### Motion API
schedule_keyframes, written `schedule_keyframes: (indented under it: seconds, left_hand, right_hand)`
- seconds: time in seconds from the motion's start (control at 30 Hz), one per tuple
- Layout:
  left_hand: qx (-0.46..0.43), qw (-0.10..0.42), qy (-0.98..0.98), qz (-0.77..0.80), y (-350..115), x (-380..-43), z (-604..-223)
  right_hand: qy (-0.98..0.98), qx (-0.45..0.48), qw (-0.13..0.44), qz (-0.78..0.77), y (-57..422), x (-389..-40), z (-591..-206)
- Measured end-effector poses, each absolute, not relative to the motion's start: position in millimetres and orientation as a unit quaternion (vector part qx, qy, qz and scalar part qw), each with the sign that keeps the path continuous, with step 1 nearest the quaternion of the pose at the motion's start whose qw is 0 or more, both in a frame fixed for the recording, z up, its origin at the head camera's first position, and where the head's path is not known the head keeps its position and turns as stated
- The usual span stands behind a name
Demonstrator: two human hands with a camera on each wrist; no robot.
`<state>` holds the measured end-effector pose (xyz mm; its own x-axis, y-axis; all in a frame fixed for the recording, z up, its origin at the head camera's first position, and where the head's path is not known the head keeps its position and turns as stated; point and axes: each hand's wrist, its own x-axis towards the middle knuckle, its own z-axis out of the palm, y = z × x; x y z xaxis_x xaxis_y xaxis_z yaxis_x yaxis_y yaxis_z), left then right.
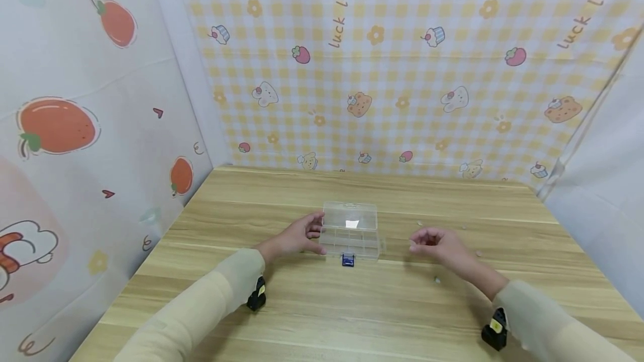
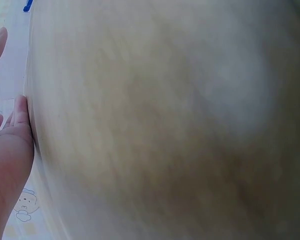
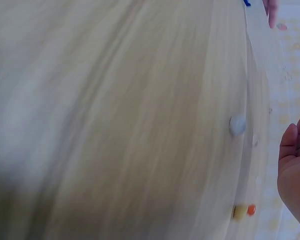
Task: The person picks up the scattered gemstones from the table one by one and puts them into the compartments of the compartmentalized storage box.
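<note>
A clear plastic compartment box (image 1: 350, 243) stands on the table with its lid (image 1: 338, 214) raised at the back and a blue latch (image 1: 348, 260) at its front. My left hand (image 1: 301, 234) holds the box by its left side, thumb at the front corner and fingers farther back. To the right of the box, my right hand (image 1: 436, 243) is above the tabletop, thumb and forefinger pinching a small pale piece (image 1: 412, 243). That piece is too small to identify. In the left wrist view, only part of the left hand (image 2: 10, 145) shows at the edge.
Small pieces lie scattered about the right hand: a pale one (image 1: 419, 223) behind it, another (image 1: 479, 253) by the wrist, and a white-green one (image 1: 436, 280) in front. The right wrist view shows a whitish lump (image 3: 237, 125) and an orange-yellow piece (image 3: 251, 210). Patterned curtains (image 1: 382, 71) border the table.
</note>
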<state>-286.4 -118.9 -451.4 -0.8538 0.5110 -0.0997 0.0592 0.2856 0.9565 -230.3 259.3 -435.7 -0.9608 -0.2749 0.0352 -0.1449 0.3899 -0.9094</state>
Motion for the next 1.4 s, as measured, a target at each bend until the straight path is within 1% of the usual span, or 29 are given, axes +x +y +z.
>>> schedule_keyframes:
  seconds: [0.6, 1.13, 1.4]
  left_hand:
    - [0.177, 0.198, 0.777, 0.571, -118.6, -286.5, -452.9]
    - [0.177, 0.196, 0.776, 0.573, -117.1, -288.6, -455.0]
    - [0.179, 0.197, 0.771, 0.579, -118.5, -288.4, -453.4]
  right_hand:
    - [0.813, -0.167, 0.064, -0.554, 204.2, -255.0, -426.3]
    - [0.808, -0.191, 0.051, -0.555, 174.6, -270.3, -416.6]
    - [0.794, -0.198, 0.067, -0.571, 160.8, -279.2, -417.8]
